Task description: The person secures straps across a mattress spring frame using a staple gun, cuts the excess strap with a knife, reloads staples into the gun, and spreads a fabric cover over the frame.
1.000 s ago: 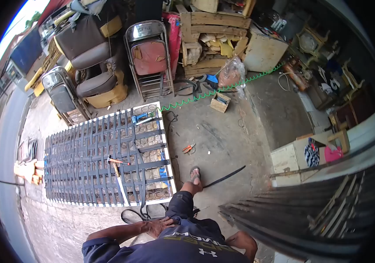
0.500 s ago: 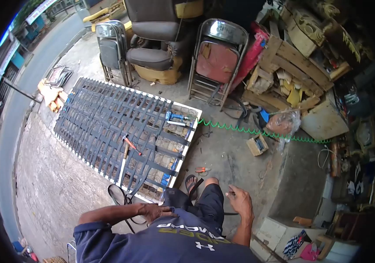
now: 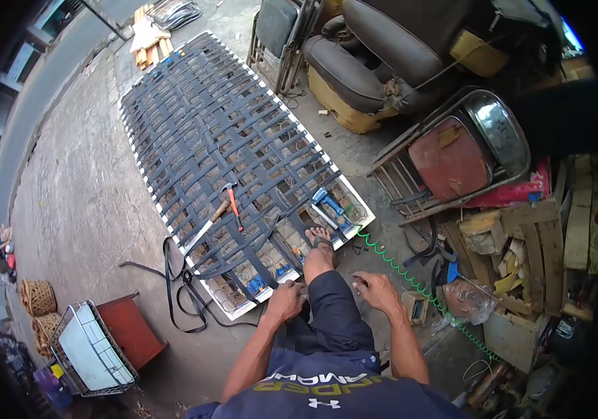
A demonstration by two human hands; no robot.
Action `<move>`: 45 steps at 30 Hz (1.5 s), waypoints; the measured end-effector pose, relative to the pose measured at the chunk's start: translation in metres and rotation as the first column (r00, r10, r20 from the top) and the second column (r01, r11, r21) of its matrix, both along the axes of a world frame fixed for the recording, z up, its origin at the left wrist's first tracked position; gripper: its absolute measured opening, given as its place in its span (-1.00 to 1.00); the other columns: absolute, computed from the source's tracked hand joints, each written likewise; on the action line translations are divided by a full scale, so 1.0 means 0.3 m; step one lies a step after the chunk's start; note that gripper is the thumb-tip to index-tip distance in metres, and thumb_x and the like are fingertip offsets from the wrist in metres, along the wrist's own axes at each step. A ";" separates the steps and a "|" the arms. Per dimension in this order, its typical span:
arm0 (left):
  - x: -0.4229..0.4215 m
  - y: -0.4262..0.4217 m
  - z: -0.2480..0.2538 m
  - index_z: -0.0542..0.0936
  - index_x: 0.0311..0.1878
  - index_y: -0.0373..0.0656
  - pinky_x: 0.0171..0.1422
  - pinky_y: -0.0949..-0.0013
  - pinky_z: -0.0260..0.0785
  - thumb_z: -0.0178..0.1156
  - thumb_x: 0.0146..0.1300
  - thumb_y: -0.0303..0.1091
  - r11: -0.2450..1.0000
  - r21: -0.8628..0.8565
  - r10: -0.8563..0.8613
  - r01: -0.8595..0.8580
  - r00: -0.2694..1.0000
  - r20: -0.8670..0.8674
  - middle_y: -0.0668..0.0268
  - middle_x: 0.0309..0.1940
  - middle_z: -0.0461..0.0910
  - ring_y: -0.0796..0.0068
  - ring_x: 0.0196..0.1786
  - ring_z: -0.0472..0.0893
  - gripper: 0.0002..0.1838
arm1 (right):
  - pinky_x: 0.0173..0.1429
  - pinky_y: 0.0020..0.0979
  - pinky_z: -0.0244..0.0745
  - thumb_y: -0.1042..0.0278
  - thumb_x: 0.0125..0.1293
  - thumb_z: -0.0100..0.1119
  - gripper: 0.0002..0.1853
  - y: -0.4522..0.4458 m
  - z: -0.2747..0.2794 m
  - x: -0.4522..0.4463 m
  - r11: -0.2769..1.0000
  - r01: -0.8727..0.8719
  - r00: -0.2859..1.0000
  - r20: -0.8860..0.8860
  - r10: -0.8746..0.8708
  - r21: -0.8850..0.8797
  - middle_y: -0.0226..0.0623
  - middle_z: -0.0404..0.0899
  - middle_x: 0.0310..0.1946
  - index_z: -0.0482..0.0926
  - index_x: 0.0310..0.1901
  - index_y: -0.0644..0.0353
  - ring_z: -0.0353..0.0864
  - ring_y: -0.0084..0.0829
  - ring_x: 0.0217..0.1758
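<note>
A long white-edged frame [image 3: 351, 192] woven with black webbing straps [image 3: 201, 140] lies before me, wire springs showing beneath. Next to its near edge, my left hand [image 3: 287, 302] hangs by my knee, its fingers bent down and mostly hidden. My right hand [image 3: 377, 290] is on the other side of that leg, thumb and forefinger pinched around something small and dark. My sandalled foot [image 3: 320, 239] rests on the frame near a blue staple gun [image 3: 328, 202]. A red-handled hammer [image 3: 233, 207] and a wooden-handled tool with a long pale blade [image 3: 206, 232] lie on the webbing.
Loose black strap [image 3: 175, 279] curls on the floor at the left. A green coiled hose [image 3: 410, 279] runs right from the staple gun. A folding chair [image 3: 449, 157], a brown armchair [image 3: 355, 73], scrap wood [image 3: 522, 251] and a wire rack [image 3: 96, 346] stand around.
My view has swung, placing the frame more upright in it. My foot has come up onto the frame's end. My left hand has moved from my waist to beside the knee; the right hand's fingers are more curled.
</note>
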State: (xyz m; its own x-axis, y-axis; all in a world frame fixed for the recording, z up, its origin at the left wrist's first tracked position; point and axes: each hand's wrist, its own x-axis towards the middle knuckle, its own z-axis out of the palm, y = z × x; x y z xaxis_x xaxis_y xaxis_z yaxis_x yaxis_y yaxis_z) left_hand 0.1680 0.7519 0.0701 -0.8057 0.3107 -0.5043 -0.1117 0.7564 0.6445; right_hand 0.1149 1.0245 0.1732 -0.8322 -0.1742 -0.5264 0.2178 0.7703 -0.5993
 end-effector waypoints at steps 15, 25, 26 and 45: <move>-0.409 -0.217 -1.270 0.60 -0.02 -0.28 0.19 -0.04 0.40 0.04 0.36 -0.28 0.778 -0.207 0.617 -0.594 0.783 0.073 -0.12 -0.06 0.61 -0.16 0.05 0.58 -0.70 | 0.10 0.02 0.42 0.45 0.16 0.16 -0.59 -0.038 -1.648 -0.638 0.950 -0.142 0.929 -0.293 0.225 0.279 0.17 0.52 -0.10 0.46 0.07 0.36 0.52 0.19 0.00; -0.454 -0.115 -1.556 0.43 0.07 -0.23 0.04 -0.13 0.25 0.20 0.32 -0.15 0.747 -0.436 0.408 -0.502 0.864 -0.295 0.05 -0.11 0.42 -0.02 0.04 0.43 -0.59 | -0.08 0.06 0.47 0.34 0.24 0.20 -0.58 0.032 -1.945 -0.691 0.958 -0.073 0.914 -0.365 0.176 0.279 0.07 0.44 -0.11 0.36 0.10 0.24 0.55 0.19 -0.08; -0.450 -0.117 -1.564 0.40 0.07 -0.24 0.03 -0.10 0.25 0.24 0.29 -0.12 0.742 -0.441 0.385 -0.505 0.859 -0.337 0.06 -0.12 0.41 -0.02 0.02 0.43 -0.54 | -0.09 0.06 0.47 0.34 0.26 0.17 -0.59 0.029 -1.918 -0.682 0.957 -0.048 0.919 -0.363 0.155 0.287 0.07 0.43 -0.10 0.36 0.10 0.25 0.55 0.21 -0.10; -0.500 -0.589 -1.184 0.39 -0.28 -0.26 -0.28 0.22 0.33 0.13 0.45 -0.18 0.997 0.005 0.071 -0.073 0.978 0.194 0.25 -0.57 0.38 0.39 -0.46 0.41 -0.68 | 0.24 -0.05 0.36 0.48 0.21 0.10 -0.41 0.502 -1.968 -0.734 0.894 0.242 0.917 -0.390 -0.084 0.377 0.20 0.46 0.01 0.34 0.31 0.39 0.47 0.17 0.12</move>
